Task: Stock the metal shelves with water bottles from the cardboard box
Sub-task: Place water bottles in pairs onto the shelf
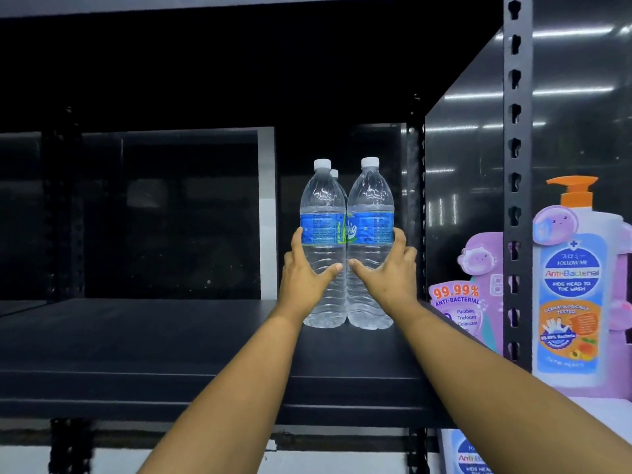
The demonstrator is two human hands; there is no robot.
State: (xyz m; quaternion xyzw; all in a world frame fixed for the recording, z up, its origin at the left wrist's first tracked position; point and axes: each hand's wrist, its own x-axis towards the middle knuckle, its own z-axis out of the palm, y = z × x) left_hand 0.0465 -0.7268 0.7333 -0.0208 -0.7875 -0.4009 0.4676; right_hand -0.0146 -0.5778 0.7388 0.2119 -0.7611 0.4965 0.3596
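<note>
Fingers wrap upright bottles on shelf.

Three water bottles, two hands

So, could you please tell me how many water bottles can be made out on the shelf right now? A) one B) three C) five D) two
B: the left hand grips one water bottle, the right hand grips a second bottle, and a third bottle's cap peeks out behind them on the shelf.
</note>
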